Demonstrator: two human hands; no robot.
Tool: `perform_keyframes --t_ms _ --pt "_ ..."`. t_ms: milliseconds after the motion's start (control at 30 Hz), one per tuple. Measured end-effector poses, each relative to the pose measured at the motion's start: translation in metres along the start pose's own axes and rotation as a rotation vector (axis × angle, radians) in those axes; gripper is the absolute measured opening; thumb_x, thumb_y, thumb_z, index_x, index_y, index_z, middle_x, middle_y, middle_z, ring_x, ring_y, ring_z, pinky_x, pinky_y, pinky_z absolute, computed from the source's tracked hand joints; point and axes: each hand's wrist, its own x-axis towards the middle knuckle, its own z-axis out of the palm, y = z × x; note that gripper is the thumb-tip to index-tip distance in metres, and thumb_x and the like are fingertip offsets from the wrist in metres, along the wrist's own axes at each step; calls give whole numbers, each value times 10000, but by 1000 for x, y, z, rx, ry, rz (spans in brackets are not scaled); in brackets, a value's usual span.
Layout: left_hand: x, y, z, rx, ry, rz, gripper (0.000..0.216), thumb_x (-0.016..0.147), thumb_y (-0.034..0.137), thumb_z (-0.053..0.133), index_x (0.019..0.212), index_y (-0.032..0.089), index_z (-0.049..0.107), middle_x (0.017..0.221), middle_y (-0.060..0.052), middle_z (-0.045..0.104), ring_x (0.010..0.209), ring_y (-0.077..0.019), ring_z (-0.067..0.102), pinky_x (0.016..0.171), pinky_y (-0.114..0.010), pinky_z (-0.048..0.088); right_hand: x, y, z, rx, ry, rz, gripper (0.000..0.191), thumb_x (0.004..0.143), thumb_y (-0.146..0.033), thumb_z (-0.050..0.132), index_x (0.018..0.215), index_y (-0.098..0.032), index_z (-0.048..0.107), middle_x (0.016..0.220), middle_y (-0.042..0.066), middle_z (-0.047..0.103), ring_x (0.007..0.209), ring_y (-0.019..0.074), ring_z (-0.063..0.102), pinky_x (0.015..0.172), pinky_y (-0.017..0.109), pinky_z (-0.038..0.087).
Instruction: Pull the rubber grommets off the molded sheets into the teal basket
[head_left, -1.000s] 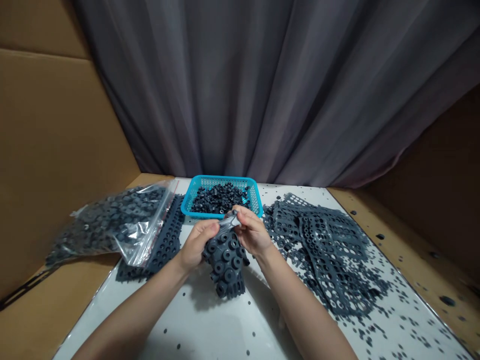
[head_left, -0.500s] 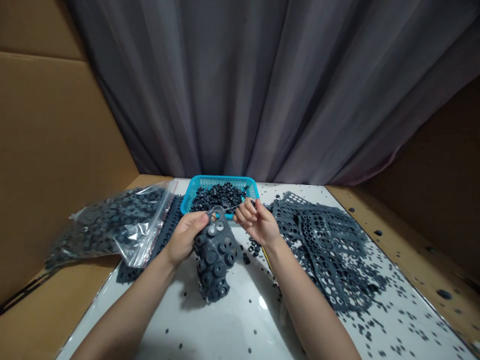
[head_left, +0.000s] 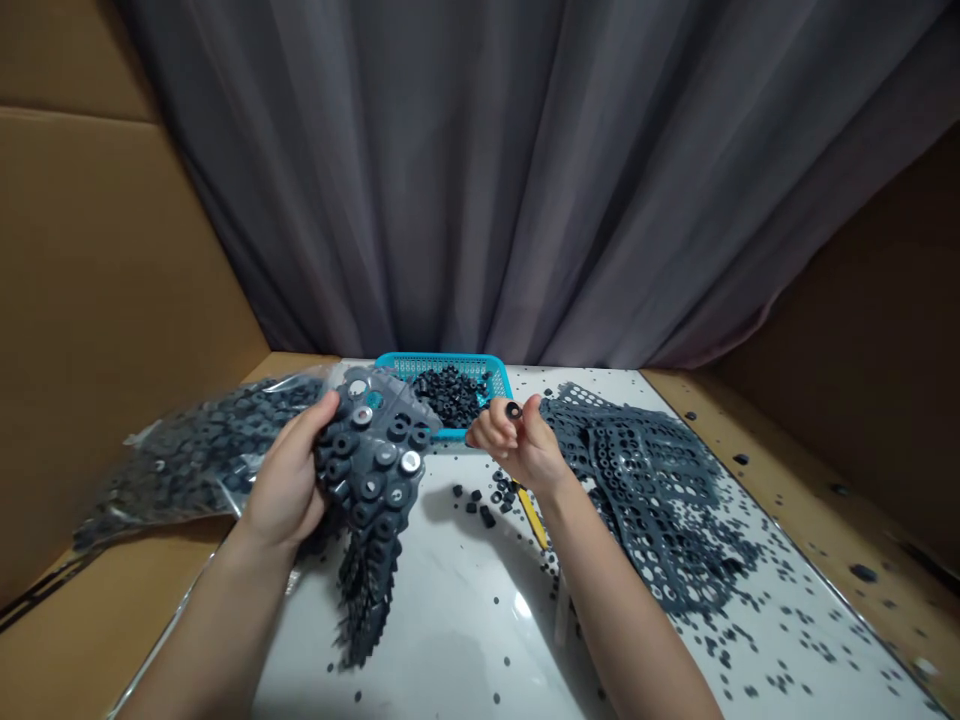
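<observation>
My left hand point(head_left: 289, 480) grips the edge of a dark grey rubber sheet point(head_left: 375, 455) covered in round, ring-shaped studs; its lower part hangs down and is blurred. Between thumb and fingers of my right hand point(head_left: 517, 440) is a small black rubber ring point(head_left: 513, 410), apart from the sheet. Behind the hands stands a blue plastic basket point(head_left: 504, 378), holding many small black rubber pieces point(head_left: 450, 395). The sheet hides the basket's left front part. Below my right hand lie several loose black pieces point(head_left: 486, 515) and a yellow-handled tool point(head_left: 531, 515), partly hidden by the wrist.
A clear zip bag point(head_left: 202, 450) full of dark rubber parts lies at left. Perforated rubber sheets point(head_left: 652, 480) are piled at right, with small black bits strewn over the white table point(head_left: 420, 640). Cardboard walls point(head_left: 90, 250) and a grey curtain point(head_left: 450, 180) enclose the table.
My left hand has moved left with the rubber sheet, which has turned and shows more of its length. My right hand stays near the basket, with the black ring now plainly visible.
</observation>
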Motion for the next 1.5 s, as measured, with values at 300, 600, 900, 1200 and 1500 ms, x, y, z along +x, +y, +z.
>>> perform_keyframes --t_ms 300,600,900,1200,1500 --pt "-4 -5 0 184 -262 -129 311 689 387 752 914 176 713 869 -61 756 926 -267 679 788 -319 547 2 3 -6 -98 320 123 568 738 -698 554 508 -187 458 391 -98 229 390 64 215 491 234 269" --pt "-1 -14 8 408 -412 -38 300 788 234 637 1082 181 668 1053 -75 717 1035 -255 623 897 -352 470 8 16 -44 -1036 537 107 643 843 -699 305 563 -178 557 451 -46 294 467 109 306 504 249 271" --pt "-4 -20 16 660 -342 181 191 809 284 586 928 189 702 873 -24 720 825 -213 631 775 -297 463 11 8 -58 -1381 475 -27 311 814 -411 581 1050 -217 641 799 39 537 830 223 459 795 377 338" --pt "-10 -26 14 1188 -493 449 86 816 189 508 757 184 570 791 -15 602 766 -196 545 705 -282 405 -4 -29 37 -1595 -118 -108 281 823 -417 603 710 -196 471 672 0 545 672 164 447 673 306 270" --pt "-13 -16 12 1257 -765 341 231 912 367 442 928 205 606 941 -44 645 863 -213 566 762 -293 396 -10 -27 37 -1445 -290 59 292 896 -299 491 633 -189 424 614 -18 491 608 136 425 666 303 270"
